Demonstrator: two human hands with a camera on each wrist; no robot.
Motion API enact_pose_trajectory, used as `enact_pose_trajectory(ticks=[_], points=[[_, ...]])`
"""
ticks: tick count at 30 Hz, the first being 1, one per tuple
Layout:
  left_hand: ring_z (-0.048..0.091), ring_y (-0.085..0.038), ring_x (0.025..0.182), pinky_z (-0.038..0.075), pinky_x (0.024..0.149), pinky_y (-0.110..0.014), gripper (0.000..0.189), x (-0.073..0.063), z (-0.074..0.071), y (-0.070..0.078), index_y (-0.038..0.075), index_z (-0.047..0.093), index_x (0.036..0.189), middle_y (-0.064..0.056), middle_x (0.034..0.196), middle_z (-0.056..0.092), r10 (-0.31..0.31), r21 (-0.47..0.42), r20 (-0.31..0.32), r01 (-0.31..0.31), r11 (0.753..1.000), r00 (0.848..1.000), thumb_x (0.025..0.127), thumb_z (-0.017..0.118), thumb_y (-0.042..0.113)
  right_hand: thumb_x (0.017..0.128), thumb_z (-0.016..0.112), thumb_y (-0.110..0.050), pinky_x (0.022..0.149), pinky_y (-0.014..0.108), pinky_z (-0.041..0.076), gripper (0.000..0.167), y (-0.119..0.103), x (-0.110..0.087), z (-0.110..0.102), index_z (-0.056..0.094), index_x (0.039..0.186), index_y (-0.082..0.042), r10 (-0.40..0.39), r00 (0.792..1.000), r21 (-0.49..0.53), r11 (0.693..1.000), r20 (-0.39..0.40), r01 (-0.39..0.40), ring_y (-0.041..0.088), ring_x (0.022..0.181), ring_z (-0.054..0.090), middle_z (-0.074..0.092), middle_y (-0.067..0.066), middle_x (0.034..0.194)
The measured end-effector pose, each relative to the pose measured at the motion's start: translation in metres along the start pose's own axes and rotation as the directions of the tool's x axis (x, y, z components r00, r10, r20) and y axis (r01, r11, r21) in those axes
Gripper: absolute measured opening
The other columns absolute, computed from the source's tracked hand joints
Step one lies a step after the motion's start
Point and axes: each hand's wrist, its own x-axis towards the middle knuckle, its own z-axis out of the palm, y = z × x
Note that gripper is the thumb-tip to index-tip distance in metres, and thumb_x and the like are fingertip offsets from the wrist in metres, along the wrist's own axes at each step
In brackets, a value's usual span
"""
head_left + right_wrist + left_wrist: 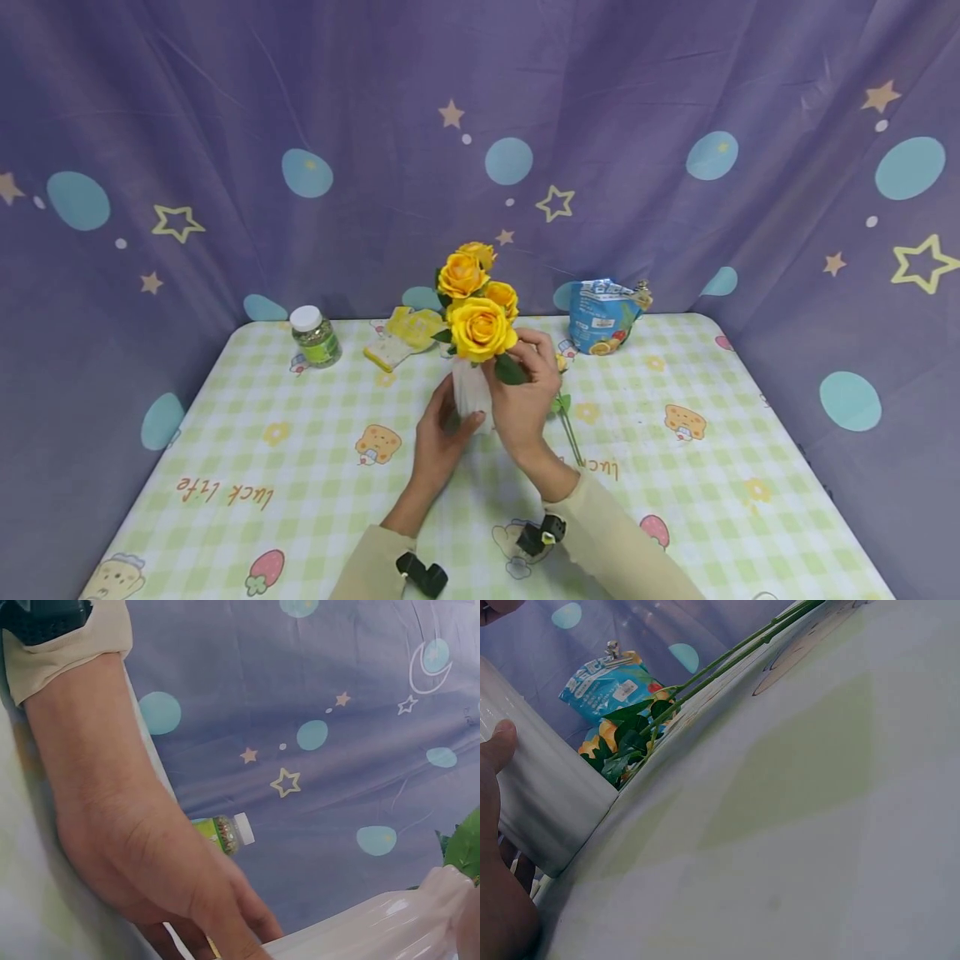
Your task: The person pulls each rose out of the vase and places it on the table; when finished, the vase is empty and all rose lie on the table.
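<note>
My left hand (pixel 438 442) grips a white ribbed vase (pixel 469 392) low on its body, thumb across the front. Its base meets the tablecloth in the left wrist view. Several yellow artificial roses (pixel 480 327) with green leaves rise over the vase mouth. At that mouth my right hand (pixel 528 396) has curled fingers pinching a rose stem, partly hidden by a leaf and the blooms. In the right wrist view, the left hand wraps the glossy vase (pixel 375 930). More green stems (pixel 572 437) lie on the table beside the right hand, their yellow blooms (pixel 607 736) toward the back.
A white-lidded jar (pixel 317 337) stands at the back left. A flat yellow and white item (pixel 408 333) lies behind the vase. At the back right stands a blue pouch (pixel 602 317) with a metal clip. Behind the checked table hangs a purple curtain (pixel 360 92).
</note>
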Motion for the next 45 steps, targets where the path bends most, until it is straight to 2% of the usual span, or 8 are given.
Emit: enact_pose_trajectory(ticks=[6, 17, 25, 32, 34, 37, 39, 45], points=[[0.053, -0.034, 0.154, 0.042, 0.129, -0.057, 0.080, 0.000, 0.000, 0.001, 0.009, 0.047, 0.168, -0.015, 0.170, 0.050, -0.017, -0.001, -0.008, 0.017, 1.000, 1.000, 0.099, 0.087, 0.018, 0.087, 0.089, 0.004, 0.101, 0.028, 0.058, 0.015, -0.009, 0.004, -0.001, 0.083, 0.100, 0.003, 0.006, 1.000, -0.013, 1.000, -0.030, -0.007, 0.021, 0.108, 0.071, 0.076, 0.020, 0.108], [0.055, -0.036, 0.151, 0.043, 0.127, -0.058, 0.080, -0.001, 0.000, 0.001, 0.007, 0.047, 0.167, -0.018, 0.167, 0.054, -0.025, 0.019, -0.011, 0.025, 1.000, 1.000, 0.099, 0.087, 0.016, 0.088, 0.078, 0.007, 0.088, 0.025, 0.065, 0.025, -0.023, 0.012, -0.006, 0.078, 0.113, 0.012, 0.059, 0.997, 0.067, 0.996, -0.057, -0.055, 0.014, 0.095, 0.074, 0.080, 0.020, 0.103], [0.054, -0.036, 0.152, 0.042, 0.129, -0.056, 0.079, -0.001, -0.001, 0.001, 0.008, 0.047, 0.167, -0.018, 0.167, 0.053, -0.015, -0.001, -0.001, 0.015, 1.000, 1.000, 0.099, 0.087, 0.017, 0.092, 0.082, 0.010, 0.099, 0.039, 0.066, 0.025, -0.028, 0.021, -0.010, 0.080, 0.117, 0.009, 0.014, 0.995, 0.179, 0.984, -0.101, 0.004, 0.024, 0.113, 0.078, 0.081, 0.014, 0.120], [0.054, -0.035, 0.152, 0.040, 0.130, -0.053, 0.079, -0.002, -0.002, 0.003, 0.008, 0.047, 0.167, -0.017, 0.167, 0.053, -0.011, -0.018, 0.009, 0.011, 1.000, 1.000, 0.099, 0.086, 0.015, 0.089, 0.079, 0.016, 0.099, 0.041, 0.065, 0.025, -0.034, 0.032, -0.012, 0.081, 0.112, 0.007, -0.038, 0.989, 0.216, 0.974, -0.146, 0.069, 0.024, 0.110, 0.078, 0.083, 0.003, 0.109], [0.054, -0.035, 0.152, 0.040, 0.130, -0.053, 0.079, -0.002, -0.002, 0.003, 0.009, 0.047, 0.168, -0.017, 0.168, 0.053, -0.014, -0.021, 0.011, 0.014, 1.000, 1.000, 0.099, 0.086, 0.016, 0.090, 0.078, 0.016, 0.095, 0.037, 0.063, 0.019, -0.036, 0.036, -0.013, 0.077, 0.108, 0.010, -0.061, 0.987, 0.193, 0.977, -0.151, 0.090, 0.019, 0.098, 0.076, 0.078, -0.004, 0.092], [0.053, -0.036, 0.153, 0.040, 0.130, -0.054, 0.080, -0.002, -0.002, 0.003, 0.009, 0.046, 0.168, -0.016, 0.168, 0.052, -0.017, -0.023, 0.014, 0.018, 1.000, 1.000, 0.099, 0.087, 0.017, 0.094, 0.080, 0.011, 0.094, 0.037, 0.062, 0.016, -0.038, 0.041, -0.015, 0.072, 0.107, 0.016, -0.088, 0.982, 0.176, 0.977, -0.166, 0.117, 0.017, 0.094, 0.075, 0.067, -0.007, 0.077], [0.053, -0.036, 0.153, 0.039, 0.131, -0.054, 0.080, -0.002, -0.002, 0.003, 0.009, 0.046, 0.168, -0.016, 0.168, 0.052, -0.016, -0.025, 0.015, 0.016, 1.000, 1.000, 0.099, 0.087, 0.017, 0.096, 0.081, 0.007, 0.087, 0.033, 0.059, 0.016, -0.039, 0.044, -0.015, 0.066, 0.095, 0.015, -0.099, 0.979, 0.186, 0.974, -0.180, 0.133, 0.012, 0.082, 0.068, 0.053, -0.009, 0.067], [0.052, -0.035, 0.153, 0.039, 0.131, -0.053, 0.079, -0.002, -0.002, 0.003, 0.009, 0.047, 0.167, -0.015, 0.169, 0.052, -0.009, -0.024, 0.017, 0.009, 1.000, 1.000, 0.099, 0.087, 0.017, 0.095, 0.087, -0.003, 0.087, 0.036, 0.064, 0.030, -0.044, 0.053, -0.017, 0.073, 0.120, 0.004, -0.080, 0.968, 0.321, 0.934, -0.238, 0.156, 0.021, 0.093, 0.074, 0.074, 0.007, 0.094]])
